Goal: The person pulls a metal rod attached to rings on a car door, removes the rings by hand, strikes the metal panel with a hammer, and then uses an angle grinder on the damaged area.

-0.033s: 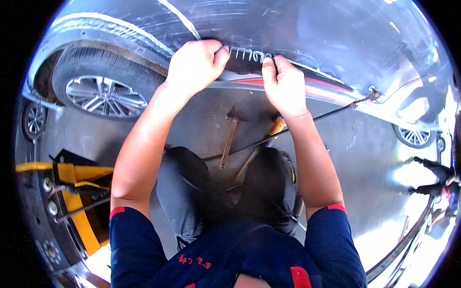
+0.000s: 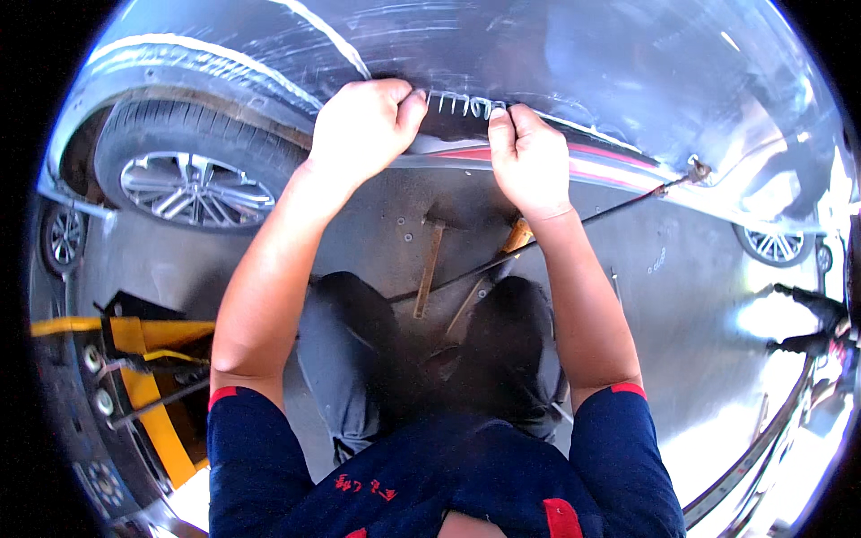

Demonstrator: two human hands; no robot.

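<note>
My left hand is closed at the lower edge of a dark grey car body panel, thumb against fingers. Level with it, my right hand is closed too, its thumb up by the same edge. Between the two hands runs a row of thin shiny metal loops along the panel edge. Its ends meet my thumbs, and what my curled fingers grip is hidden. The panel is scuffed, with white streaks. Below the hands shows a red and silver sill strip.
A car wheel stands at the left. A long dark rod slopes from the panel's right side down between my knees. On the floor lie a wooden-handled hammer and a yellow-handled tool. Yellow-black equipment stands lower left; a person's dark legs are far right.
Both hands keep their places at the panel edge. My right knee has shifted slightly to the right, and the view has moved a little.
</note>
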